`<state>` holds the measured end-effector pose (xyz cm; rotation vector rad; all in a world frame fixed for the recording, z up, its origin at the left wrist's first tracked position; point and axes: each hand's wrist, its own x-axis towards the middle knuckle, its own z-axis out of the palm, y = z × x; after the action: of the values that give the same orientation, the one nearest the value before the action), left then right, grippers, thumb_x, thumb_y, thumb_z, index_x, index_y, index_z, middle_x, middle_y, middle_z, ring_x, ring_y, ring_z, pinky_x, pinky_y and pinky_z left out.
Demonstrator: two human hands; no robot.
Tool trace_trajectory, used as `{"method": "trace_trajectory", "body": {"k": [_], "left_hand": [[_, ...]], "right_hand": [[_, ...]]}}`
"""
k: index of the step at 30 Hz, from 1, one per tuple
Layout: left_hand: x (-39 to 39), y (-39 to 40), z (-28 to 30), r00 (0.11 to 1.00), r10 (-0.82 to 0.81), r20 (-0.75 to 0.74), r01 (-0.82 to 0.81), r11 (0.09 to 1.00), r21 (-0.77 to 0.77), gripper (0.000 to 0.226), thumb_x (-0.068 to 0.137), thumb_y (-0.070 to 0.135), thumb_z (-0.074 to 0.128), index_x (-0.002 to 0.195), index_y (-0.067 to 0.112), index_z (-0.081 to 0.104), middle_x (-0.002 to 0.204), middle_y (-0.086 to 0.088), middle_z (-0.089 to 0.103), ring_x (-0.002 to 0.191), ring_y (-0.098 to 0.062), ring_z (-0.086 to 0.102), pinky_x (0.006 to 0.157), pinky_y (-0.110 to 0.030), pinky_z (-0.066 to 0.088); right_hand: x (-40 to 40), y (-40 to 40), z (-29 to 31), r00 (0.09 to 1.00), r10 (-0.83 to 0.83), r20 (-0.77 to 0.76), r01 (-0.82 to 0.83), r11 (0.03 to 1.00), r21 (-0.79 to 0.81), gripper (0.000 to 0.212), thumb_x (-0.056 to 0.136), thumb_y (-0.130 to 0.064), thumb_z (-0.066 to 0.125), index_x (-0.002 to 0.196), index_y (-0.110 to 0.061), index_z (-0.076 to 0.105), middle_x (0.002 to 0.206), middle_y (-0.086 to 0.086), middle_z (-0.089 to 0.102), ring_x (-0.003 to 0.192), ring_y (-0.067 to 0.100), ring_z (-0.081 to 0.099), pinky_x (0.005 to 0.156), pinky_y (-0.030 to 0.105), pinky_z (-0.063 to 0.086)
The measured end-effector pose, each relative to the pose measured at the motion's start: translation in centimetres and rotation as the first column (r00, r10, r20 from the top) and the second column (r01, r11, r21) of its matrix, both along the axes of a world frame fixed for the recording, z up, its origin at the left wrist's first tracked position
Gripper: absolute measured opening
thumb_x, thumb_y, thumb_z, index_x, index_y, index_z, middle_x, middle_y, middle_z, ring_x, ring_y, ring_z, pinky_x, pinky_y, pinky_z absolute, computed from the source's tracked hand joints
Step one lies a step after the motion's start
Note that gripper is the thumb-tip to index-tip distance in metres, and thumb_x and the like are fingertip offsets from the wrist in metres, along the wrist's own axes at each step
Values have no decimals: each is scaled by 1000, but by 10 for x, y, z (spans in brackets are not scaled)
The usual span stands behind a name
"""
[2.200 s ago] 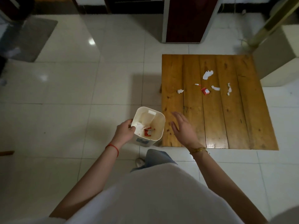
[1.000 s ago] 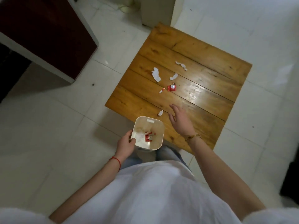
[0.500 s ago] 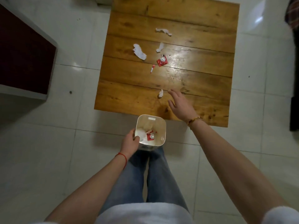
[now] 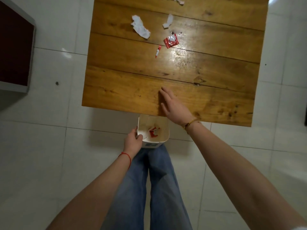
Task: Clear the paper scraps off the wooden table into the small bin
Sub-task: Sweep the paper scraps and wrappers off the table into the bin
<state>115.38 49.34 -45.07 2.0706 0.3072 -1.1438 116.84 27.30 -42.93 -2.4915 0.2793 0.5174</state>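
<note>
The wooden table carries several scraps at its far half: a crumpled white paper, a smaller white piece, a red wrapper, a thin red-and-white strip and a white scrap at the top edge. My right hand lies palm down on the near plank, fingers apart, close to the front edge. My left hand grips the left rim of the small white bin. The bin sits just below the table's front edge and holds a red wrapper and white paper.
A dark red cabinet with a pale frame stands at the left. White floor tiles surround the table. My legs in blue jeans stand right behind the bin.
My right hand has slid back toward the table's front edge. The small white scrap that lay by its fingers is no longer visible. The bin now sits tucked under that edge.
</note>
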Motion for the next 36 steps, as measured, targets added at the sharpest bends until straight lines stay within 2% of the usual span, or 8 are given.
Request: {"method": "trace_trajectory", "body": {"k": [5, 9, 11, 15, 20, 24, 28, 36], "left_hand": [[2, -6, -2, 999, 39, 38, -37, 998, -50, 43, 87, 8, 49, 130, 16, 49, 103, 5, 61, 87, -14, 60, 72, -23, 45], [4, -7, -1, 998, 52, 42, -48, 995, -86, 43, 88, 7, 50, 130, 16, 49, 107, 3, 62, 93, -14, 61, 81, -26, 49], [5, -6, -2, 998, 44, 36, -40, 995, -91, 45, 88, 7, 50, 132, 16, 48, 107, 3, 62, 93, -13, 60, 82, -26, 48], [6, -3, -4, 999, 15, 42, -12, 997, -76, 46, 87, 9, 50, 132, 18, 48, 101, 6, 63, 85, -9, 60, 70, -20, 46], [9, -5, -4, 998, 29, 52, -25, 996, -83, 46, 86, 6, 50, 131, 16, 49, 106, 4, 64, 87, -5, 59, 71, -12, 44], [11, -8, -4, 998, 39, 51, -35, 996, -86, 46, 87, 8, 50, 131, 19, 49, 100, 12, 61, 83, 7, 56, 62, -5, 44], [12, -10, -3, 999, 35, 42, -31, 995, -91, 46, 87, 8, 49, 132, 19, 48, 106, 9, 62, 85, 6, 56, 65, -4, 43], [7, -9, 2, 997, 61, 37, -57, 995, -87, 47, 86, 5, 50, 132, 17, 48, 107, 4, 63, 88, -3, 59, 72, -10, 44]], "right_hand": [[-43, 27, -4, 968, 248, 35, -248, 969, -4, 60, 98, -24, 41, 153, -14, 17, 162, 4, 13, 149, 17, 9, 119, 31, 11], [-61, 31, -1, 900, 432, 51, -435, 899, 58, 57, 101, -27, 37, 153, -15, 18, 161, 4, 17, 149, 16, 10, 118, 27, 9], [-52, 20, 1, 913, 399, 85, -402, 915, 20, 56, 100, -29, 34, 153, -18, 18, 161, 3, 16, 149, 15, 10, 119, 30, 11], [7, -29, 5, 983, 135, 123, -118, 983, -137, 55, 102, -34, 30, 153, -18, 15, 162, 3, 12, 149, 17, 3, 122, 39, 11], [98, -80, 4, 994, -36, 101, 61, 966, -251, 58, 103, -36, 28, 154, -15, 11, 162, 7, 4, 149, 24, 1, 117, 32, -1], [144, -95, 0, 997, -28, 75, 44, 974, -222, 58, 101, -30, 35, 153, -12, 15, 162, 11, 5, 149, 27, 3, 121, 36, 6], [157, -86, -6, 1000, 22, -6, -22, 985, -168, 61, 101, -34, 35, 152, -6, 16, 161, 13, 8, 149, 27, 5, 121, 39, 7], [71, -24, -2, 942, 334, 18, -332, 940, -80, 59, 101, -44, 27, 153, -17, 19, 161, 5, 13, 149, 21, 7, 121, 37, 2]]}}
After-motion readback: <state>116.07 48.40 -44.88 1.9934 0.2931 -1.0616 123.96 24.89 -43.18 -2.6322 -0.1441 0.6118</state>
